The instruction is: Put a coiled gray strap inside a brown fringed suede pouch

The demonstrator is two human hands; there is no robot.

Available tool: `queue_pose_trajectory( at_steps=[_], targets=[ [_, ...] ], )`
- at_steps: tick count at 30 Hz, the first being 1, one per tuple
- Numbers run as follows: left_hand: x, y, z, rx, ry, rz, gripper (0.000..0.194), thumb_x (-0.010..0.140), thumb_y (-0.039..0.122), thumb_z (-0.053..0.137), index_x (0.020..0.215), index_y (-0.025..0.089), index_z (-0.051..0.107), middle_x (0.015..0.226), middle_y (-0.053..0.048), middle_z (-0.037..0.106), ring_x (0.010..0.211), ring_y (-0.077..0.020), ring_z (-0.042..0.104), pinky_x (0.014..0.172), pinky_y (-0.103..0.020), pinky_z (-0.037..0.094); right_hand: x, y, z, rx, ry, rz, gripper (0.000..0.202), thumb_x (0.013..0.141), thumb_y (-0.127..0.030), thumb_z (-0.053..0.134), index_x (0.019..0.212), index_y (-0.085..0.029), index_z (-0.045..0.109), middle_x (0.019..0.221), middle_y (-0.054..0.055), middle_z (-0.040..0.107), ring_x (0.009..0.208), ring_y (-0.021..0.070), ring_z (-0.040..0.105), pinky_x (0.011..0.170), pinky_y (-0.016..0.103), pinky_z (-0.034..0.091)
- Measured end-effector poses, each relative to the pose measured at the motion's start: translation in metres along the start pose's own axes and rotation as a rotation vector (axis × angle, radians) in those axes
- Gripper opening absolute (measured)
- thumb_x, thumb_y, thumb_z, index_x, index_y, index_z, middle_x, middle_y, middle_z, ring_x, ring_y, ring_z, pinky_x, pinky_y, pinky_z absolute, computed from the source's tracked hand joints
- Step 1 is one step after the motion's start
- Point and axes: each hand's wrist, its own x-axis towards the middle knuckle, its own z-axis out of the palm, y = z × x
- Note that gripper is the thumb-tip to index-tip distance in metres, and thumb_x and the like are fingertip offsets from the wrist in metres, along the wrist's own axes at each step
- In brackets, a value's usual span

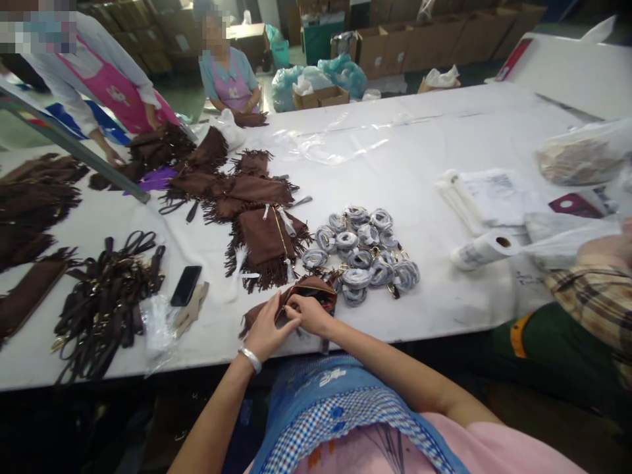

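Note:
At the table's front edge lies a small brown zip bag (312,288), its gold-zipped mouth gaping on the right. My left hand (269,329), with a silver bangle at the wrist, grips the bag's left part between thumb and fingers. Bent over the zip edge, the fingers of my right hand (310,315) pinch the bag near the left thumb; whether they hold the zip pull is hidden. Just beyond is a pile of coiled grey straps (368,238) with gold clips. Behind my hands a fringed brown bag (261,240) with white tags lies flat.
Dark brown straps (111,289) with clips, a black phone (186,286) and clear plastic bags (157,322) lie left. More fringed bags (251,191) reach toward two co-workers in pink aprons. A white label roll (481,251) and papers (498,194) lie right, near another person's plaid sleeve (587,289).

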Motion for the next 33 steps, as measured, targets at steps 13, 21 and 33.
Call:
queue_pose_trajectory(
  at_steps=[13, 21, 33],
  targets=[
    [-0.009, -0.019, -0.072, 0.728, -0.054, -0.089, 0.047, 0.088, 0.009, 0.037, 0.131, 0.021, 0.055, 0.13, -0.008, 0.063, 0.102, -0.026, 0.067, 0.086, -0.036, 0.053, 0.021, 0.0, -0.058, -0.489, -0.216, 0.023, 0.029, 0.092, -0.036, 0.053, 0.094, -0.014, 0.072, 0.096, 0.016, 0.074, 0.093, 0.0296, 0.068, 0.08, 0.034, 0.048],
    [-0.005, -0.036, -0.117, 0.648, -0.077, -0.222, 0.035, 0.088, 0.019, 0.039, 0.112, 0.024, 0.063, 0.101, -0.007, 0.073, 0.09, -0.0267, 0.069, 0.075, -0.033, 0.05, 0.005, 0.029, -0.116, -0.677, -0.142, 0.215, 0.025, 0.094, -0.031, 0.05, 0.095, -0.017, 0.071, 0.096, 0.017, 0.073, 0.095, 0.0317, 0.069, 0.08, 0.038, 0.05],
    [0.042, 0.043, -0.121, -0.051, -0.113, 0.269, 0.032, 0.089, 0.043, 0.052, 0.102, 0.019, 0.067, 0.096, -0.004, 0.07, 0.092, -0.0223, 0.063, 0.084, -0.032, 0.05, 0.025, 0.013, -0.085, -0.226, -0.064, -0.174, 0.1, 0.066, -0.04, 0.083, 0.15, -0.024, 0.03, 0.15, 0.014, 0.041, 0.137, 0.0316, 0.039, 0.112, 0.047, 0.03]
  ],
)
